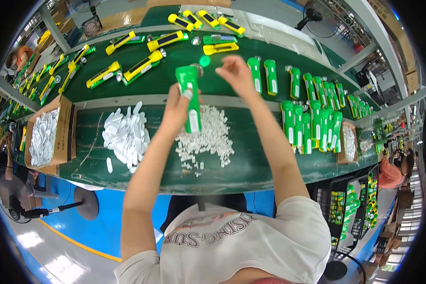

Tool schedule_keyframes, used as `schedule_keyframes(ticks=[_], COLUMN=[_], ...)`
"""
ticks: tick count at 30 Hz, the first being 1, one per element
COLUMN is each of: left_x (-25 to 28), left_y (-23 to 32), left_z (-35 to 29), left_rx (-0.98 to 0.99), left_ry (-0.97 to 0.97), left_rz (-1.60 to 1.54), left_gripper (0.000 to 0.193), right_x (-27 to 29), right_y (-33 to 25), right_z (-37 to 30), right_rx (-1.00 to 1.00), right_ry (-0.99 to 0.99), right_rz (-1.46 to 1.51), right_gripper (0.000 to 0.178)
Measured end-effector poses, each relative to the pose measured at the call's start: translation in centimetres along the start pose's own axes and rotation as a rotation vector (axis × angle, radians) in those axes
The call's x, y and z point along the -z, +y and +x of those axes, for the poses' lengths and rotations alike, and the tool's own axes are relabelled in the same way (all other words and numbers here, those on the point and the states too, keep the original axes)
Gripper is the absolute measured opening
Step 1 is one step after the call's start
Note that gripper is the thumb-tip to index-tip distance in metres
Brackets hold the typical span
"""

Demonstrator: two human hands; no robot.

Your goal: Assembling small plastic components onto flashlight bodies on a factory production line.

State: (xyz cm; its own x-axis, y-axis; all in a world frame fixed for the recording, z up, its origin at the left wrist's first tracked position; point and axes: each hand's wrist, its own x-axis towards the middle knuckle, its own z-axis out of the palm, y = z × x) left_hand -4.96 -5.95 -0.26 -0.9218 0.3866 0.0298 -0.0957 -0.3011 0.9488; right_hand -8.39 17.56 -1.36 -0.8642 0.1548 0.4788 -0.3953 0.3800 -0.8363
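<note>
My left hand (176, 106) is closed around a green flashlight (193, 116), held tilted above the table with its wide head up and a silvery round part at the top right. To its right, my right hand (237, 76) is raised with fingers bent and apart, and I see nothing in it. A small bright green disc or glow (204, 61) shows between the hands; I cannot tell which it is. Below the held flashlight lies a pile of small whitish clear pieces (206, 139). Left of that is a heap of flat white strips (125, 135).
Yellow-and-green flashlights (144, 67) lie across the green belt (175, 57) behind. Several green flashlights (312, 123) are grouped at the right. A cardboard box (64, 130) of white strips stands left, a smaller box (349, 143) right. A black crate (350, 203) stands below the table.
</note>
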Motion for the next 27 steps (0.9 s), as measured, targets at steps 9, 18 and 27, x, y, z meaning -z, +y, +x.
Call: schedule_keyframes(ticks=[9,18,27], left_x=[5.1,4.6,0.1], left_y=[-6.4,-9.3,-4.0], left_z=[17.4,19.7,8.6], left_rx=[0.108,-0.377,0.298], left_ry=[0.003,0.367,0.064], left_rz=[0.199,1.284,-0.182], left_gripper=[0.037,0.042,0.074], right_x=[7.5,9.4,0.6], right_y=[16.9,18.2,2.6], right_z=[20.1,21.4,6.8], right_rx=[-0.074,-0.193,-0.182], right_ry=[-0.592,-0.699,-0.406], right_rz=[-1.255,-0.789,-0.183], right_gripper=[0.136,0.065,0.039])
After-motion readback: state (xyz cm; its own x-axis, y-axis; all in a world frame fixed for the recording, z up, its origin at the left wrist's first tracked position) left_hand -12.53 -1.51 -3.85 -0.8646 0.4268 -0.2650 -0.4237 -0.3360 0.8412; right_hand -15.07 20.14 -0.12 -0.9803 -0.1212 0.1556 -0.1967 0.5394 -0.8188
